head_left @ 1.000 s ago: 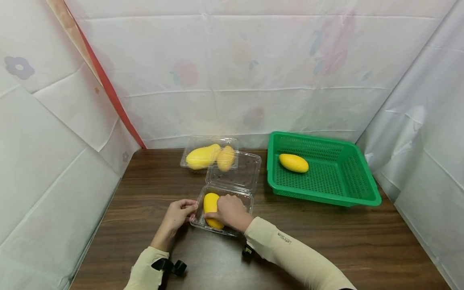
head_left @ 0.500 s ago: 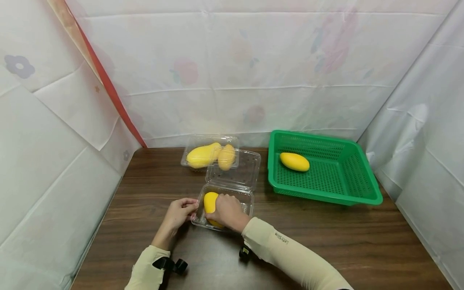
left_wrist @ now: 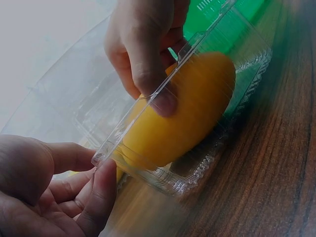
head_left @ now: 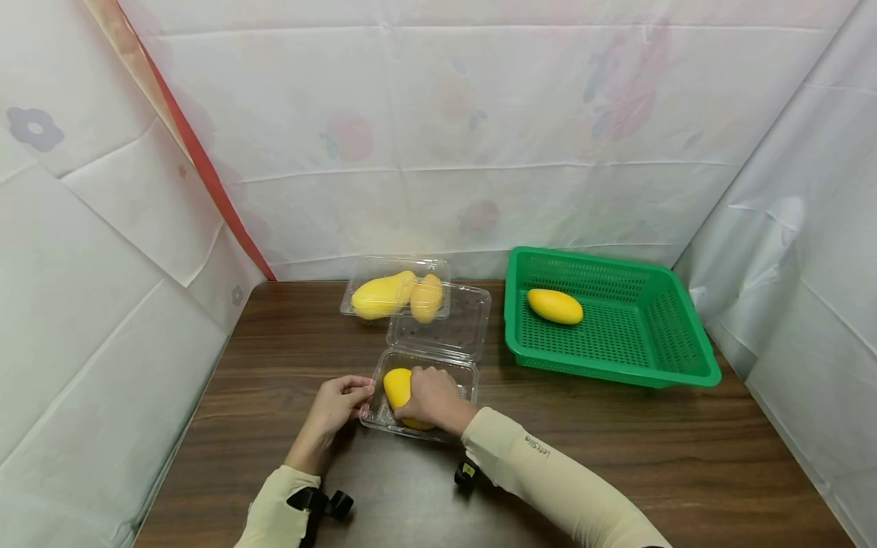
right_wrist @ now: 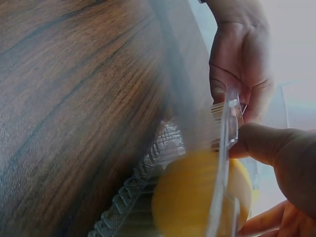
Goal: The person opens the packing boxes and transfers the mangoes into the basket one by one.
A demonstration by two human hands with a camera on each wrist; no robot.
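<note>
An open clear plastic box [head_left: 373, 415] lies on the table, its lid [head_left: 445, 327] folded back behind it. Inside, a yellow mango [head_left: 397, 388] [left_wrist: 180, 118] [right_wrist: 190, 195] is gripped by my right hand [head_left: 435, 397] [left_wrist: 145, 49] [right_wrist: 291, 173], thumb on its near side; that hand covers part of the mango and the box's right half. My left hand [head_left: 336, 407] [left_wrist: 54, 187] [right_wrist: 242, 69] pinches the left rim of the box between thumb and fingers.
A closed clear box with two yellow mangoes [head_left: 380, 297] [head_left: 426, 298] stands at the back, partly behind the raised lid. To the right, a green basket [head_left: 617, 373] holds one mango [head_left: 555, 307]. White cloth walls border the wooden table [head_left: 582, 449] behind and at both sides.
In the box, the mango has turned a little, its near end shifting right under my right hand. My left hand has stayed at the rim.
</note>
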